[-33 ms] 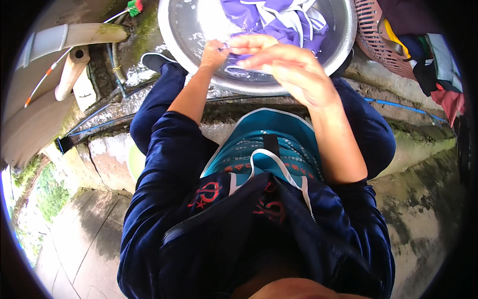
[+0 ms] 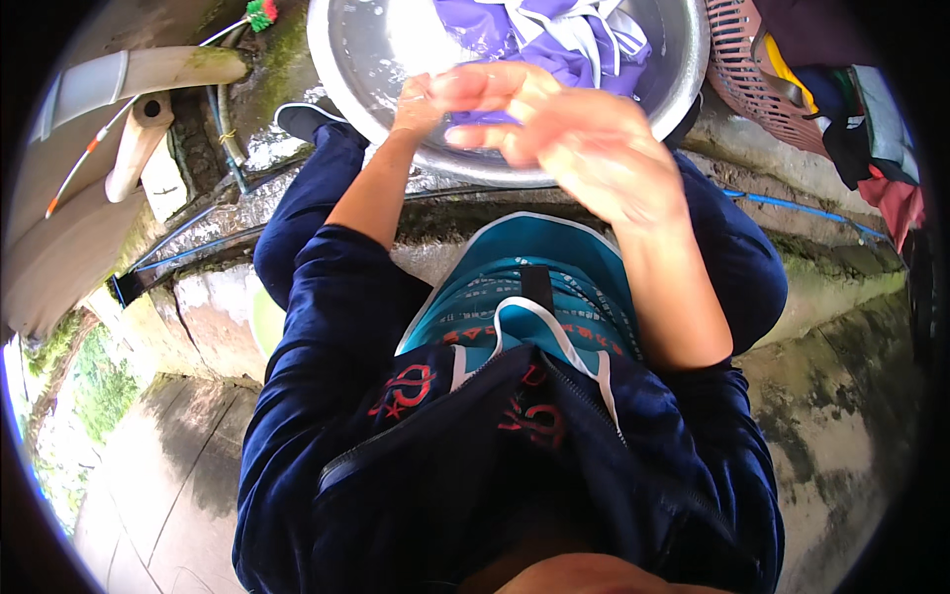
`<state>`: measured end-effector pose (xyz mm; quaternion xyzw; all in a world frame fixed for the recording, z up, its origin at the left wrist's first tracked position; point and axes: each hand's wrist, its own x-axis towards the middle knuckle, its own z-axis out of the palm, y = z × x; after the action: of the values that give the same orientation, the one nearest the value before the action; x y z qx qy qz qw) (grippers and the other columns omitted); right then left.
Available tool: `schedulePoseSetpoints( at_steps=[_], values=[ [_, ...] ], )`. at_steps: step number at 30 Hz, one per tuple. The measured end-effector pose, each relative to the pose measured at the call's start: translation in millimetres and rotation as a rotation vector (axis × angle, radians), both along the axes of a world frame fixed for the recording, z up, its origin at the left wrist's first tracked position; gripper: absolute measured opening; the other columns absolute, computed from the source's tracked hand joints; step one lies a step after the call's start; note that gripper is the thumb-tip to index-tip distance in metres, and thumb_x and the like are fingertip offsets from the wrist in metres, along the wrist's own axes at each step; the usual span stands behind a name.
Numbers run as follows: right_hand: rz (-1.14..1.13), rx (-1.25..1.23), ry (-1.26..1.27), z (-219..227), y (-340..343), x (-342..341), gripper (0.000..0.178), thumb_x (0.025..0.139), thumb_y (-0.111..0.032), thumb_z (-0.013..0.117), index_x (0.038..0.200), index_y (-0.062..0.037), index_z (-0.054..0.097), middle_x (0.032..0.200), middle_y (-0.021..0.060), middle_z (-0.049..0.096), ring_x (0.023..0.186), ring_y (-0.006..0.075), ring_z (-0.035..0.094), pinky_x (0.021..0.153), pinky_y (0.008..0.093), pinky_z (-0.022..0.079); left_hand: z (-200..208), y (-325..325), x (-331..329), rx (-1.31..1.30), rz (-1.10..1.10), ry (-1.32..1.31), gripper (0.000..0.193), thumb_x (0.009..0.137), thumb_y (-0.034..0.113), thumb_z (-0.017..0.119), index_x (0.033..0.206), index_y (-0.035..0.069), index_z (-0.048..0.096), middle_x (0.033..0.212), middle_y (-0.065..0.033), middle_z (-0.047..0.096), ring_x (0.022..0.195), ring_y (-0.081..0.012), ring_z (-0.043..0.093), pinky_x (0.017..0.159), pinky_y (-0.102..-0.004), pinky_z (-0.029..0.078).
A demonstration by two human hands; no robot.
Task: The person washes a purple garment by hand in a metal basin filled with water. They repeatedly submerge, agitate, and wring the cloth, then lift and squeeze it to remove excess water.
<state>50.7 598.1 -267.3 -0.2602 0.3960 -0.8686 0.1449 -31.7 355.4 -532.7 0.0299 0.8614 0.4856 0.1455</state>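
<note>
From my remote station, I held the left forearm (image 2: 368, 193) bare and reaching forward and slightly inward, its wrist (image 2: 404, 137) nearly in line with the left hand (image 2: 418, 104), whose grip I could not make out. I had the right forearm (image 2: 681, 297), also bare, angled inward to a wrist (image 2: 651, 220) bent leftward, with the right hand (image 2: 584, 144) blurred, its fingers (image 2: 485, 85) extended, parted and reaching across to overlap the left hand in view, contact uncertain. The left leg (image 2: 312, 198) and right leg (image 2: 732, 262) were bent and spread to either side.
</note>
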Motion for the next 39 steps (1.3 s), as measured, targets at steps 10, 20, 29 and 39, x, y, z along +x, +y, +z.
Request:
schedulePoseSetpoints(
  at_steps=[10,20,29,39],
  values=[
    [0.442,-0.412,0.05,70.4,-77.7,-8.2,0.027,0.091,-0.02,0.057,0.109,-0.001,0.065,0.116,0.0232,0.058,0.116,0.0367,0.052,0.1,0.0468,0.042,13.2,8.7,-0.5,0.032,0.209,-0.409,0.018,0.08,0.021,0.069,0.081,0.004,0.063,0.073,0.0023,0.057,0.069,-0.0087,0.048,0.067,-0.0257,0.04],
    [0.43,-0.428,0.009,68.3,-80.4,-4.0,0.026,0.092,-0.016,0.057,0.108,0.003,0.062,0.113,0.0235,0.06,0.108,0.0359,0.057,0.097,0.0462,0.047,0.3,1.9,-1.3,0.077,0.248,-0.406,0.018,0.08,0.022,0.069,0.078,0.006,0.063,0.073,0.0018,0.057,0.072,-0.0092,0.048,0.068,-0.0268,0.039],
    [0.298,-0.426,-0.165,13.0,-45.5,-19.6,0.025,0.092,-0.013,0.056,0.108,0.0065,0.059,0.11,0.0237,0.062,0.102,0.0352,0.062,0.093,0.0456,0.051,-29.8,-6.8,-5.5,-0.287,0.484,0.033,0.03,0.074,0.029,0.072,0.073,0.0,0.063,0.082,-0.0152,0.059,0.081,-0.0292,0.057,0.076,-0.0394,0.047],
    [-0.515,0.295,-1.262,-169.3,1.8,5.4,0.064,0.09,-0.028,0.064,0.141,-0.009,0.03,0.136,0.025,0.036,0.115,0.0414,0.049,0.09,0.0597,0.05,-18.2,22.6,-1.4,-0.872,-0.092,-0.254,0.036,0.082,0.041,0.068,0.107,0.015,0.069,0.096,-0.0138,0.066,0.099,-0.0271,0.062,0.09,-0.0361,0.049]
  ],
)
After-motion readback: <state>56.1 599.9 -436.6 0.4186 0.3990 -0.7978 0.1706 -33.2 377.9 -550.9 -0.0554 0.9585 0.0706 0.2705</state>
